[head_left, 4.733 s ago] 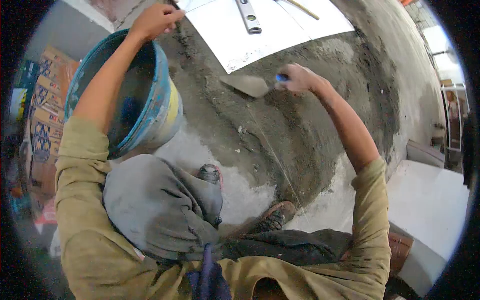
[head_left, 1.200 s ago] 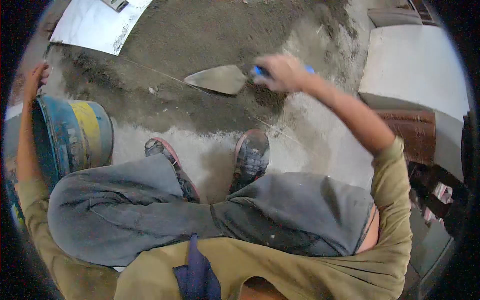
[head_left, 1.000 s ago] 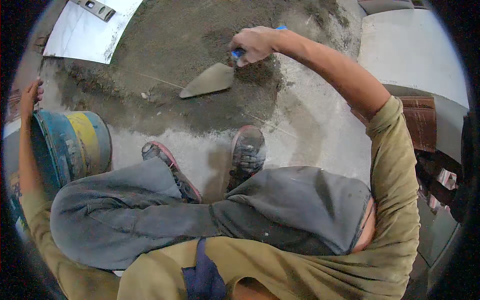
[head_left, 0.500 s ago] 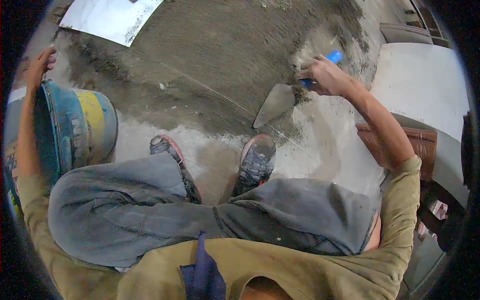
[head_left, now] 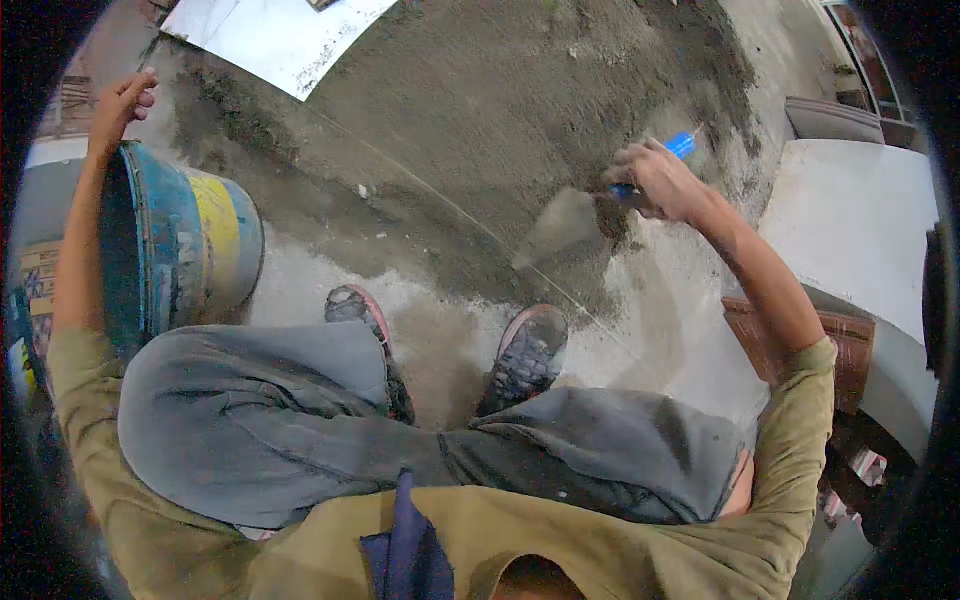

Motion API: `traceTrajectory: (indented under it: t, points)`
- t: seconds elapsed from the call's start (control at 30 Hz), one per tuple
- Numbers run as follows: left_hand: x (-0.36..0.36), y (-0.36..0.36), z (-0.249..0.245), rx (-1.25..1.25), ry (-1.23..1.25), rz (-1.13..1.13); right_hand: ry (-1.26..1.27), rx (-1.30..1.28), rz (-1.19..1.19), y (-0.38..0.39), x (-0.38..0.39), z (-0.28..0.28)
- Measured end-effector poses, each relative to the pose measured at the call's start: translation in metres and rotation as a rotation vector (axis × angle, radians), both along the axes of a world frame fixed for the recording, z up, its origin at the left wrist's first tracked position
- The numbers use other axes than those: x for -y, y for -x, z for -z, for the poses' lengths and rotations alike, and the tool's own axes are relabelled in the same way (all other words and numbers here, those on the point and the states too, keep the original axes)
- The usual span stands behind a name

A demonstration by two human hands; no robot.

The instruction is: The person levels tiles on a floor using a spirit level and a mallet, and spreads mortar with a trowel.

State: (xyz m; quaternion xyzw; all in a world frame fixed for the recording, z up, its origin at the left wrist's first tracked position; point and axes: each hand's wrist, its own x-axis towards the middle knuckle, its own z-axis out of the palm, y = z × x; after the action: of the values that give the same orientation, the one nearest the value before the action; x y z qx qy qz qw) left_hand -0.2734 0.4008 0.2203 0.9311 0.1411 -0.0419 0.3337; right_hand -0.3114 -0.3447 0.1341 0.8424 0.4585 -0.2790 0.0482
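Note:
My right hand point(head_left: 658, 180) is wrapped round the blue handle of a pointed trowel point(head_left: 562, 228). The trowel's grey blade, a little blurred, lies low over the wet mortar point(head_left: 470, 130), its tip near a thin taut string point(head_left: 425, 184). My left hand point(head_left: 122, 108) is raised at the upper left, just beyond the rim of a tipped blue bucket point(head_left: 172, 240) with a yellow band. Its fingers are curled together, and whether anything is in them is hidden. My left forearm crosses in front of the bucket's mouth.
A white tile point(head_left: 285, 45) lies on the mortar at the top left. My shoes point(head_left: 527, 358) stand on the pale floor beside the mortar's edge. On the right are a white panel point(head_left: 845, 230) and a reddish-brown box point(head_left: 800, 350).
The view has shifted, so the bucket, tile and shoes appear farther right and lower. My right hand still holds the trowel, whose blade is now more blurred. My left hand stays curled.

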Motion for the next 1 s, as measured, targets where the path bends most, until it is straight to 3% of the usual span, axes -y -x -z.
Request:
traceTrajectory:
  t: [0.17,0.23,0.37,0.4,0.43,0.57,0.7,0.77,0.9,1.0]
  points:
    - [0.028,0.009,-0.008,0.071,-0.020,-0.063,-0.211,0.225,0.053,-0.061,-0.052,0.013]
    - [0.026,0.009,-0.009,0.043,-0.001,-0.044,-0.329,0.368,0.209,-0.087,-0.070,0.021]
    - [0.036,0.013,-0.014,0.079,0.018,-0.017,-0.456,0.290,0.411,-0.071,-0.100,0.010]
    - [0.042,0.016,-0.014,0.125,0.042,-0.039,-0.384,0.216,0.465,-0.058,-0.111,0.013]
    - [0.043,0.017,-0.016,0.132,0.031,-0.036,-0.515,0.240,0.333,-0.044,-0.110,0.027]
    - [0.043,0.014,-0.017,0.107,-0.019,-0.002,-0.421,0.054,0.289,-0.004,-0.123,0.011]
    - [0.042,0.012,-0.015,0.093,-0.017,-0.004,-0.390,0.369,0.489,-0.049,-0.086,0.016]
    - [0.041,0.012,-0.016,0.086,-0.008,-0.006,-0.383,0.425,0.470,-0.047,-0.082,0.006]
    - [0.052,0.015,-0.022,0.073,-0.058,-0.002,-0.424,0.155,0.294,-0.005,-0.094,0.005]
    - [0.058,0.017,-0.021,0.108,-0.021,0.013,-0.410,0.222,0.419,-0.023,-0.080,0.020]
